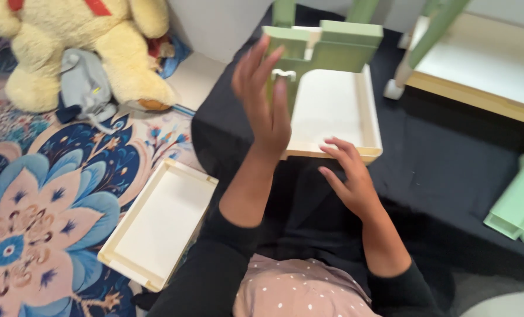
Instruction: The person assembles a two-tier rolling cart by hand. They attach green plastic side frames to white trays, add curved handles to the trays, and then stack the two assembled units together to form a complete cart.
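My left hand (263, 94) is raised with its fingers spread, its fingertips against the left side of a pale green frame piece (332, 46). That green piece stands on top of a cream tray-like panel (332, 111) lying on a black cloth (450, 164). Lower down, my right hand (347, 179) rests with its fingers spread on the near edge of the cream panel. Neither hand closes around anything. Both arms wear black sleeves.
A second cream tray panel (159, 226) lies on the patterned blue rug (45, 199) at left. A yellow plush bear (68, 47) with a grey bag sits at top left. More green and cream furniture parts (479, 64) lie at top right, and a green piece (517, 202) at the right edge.
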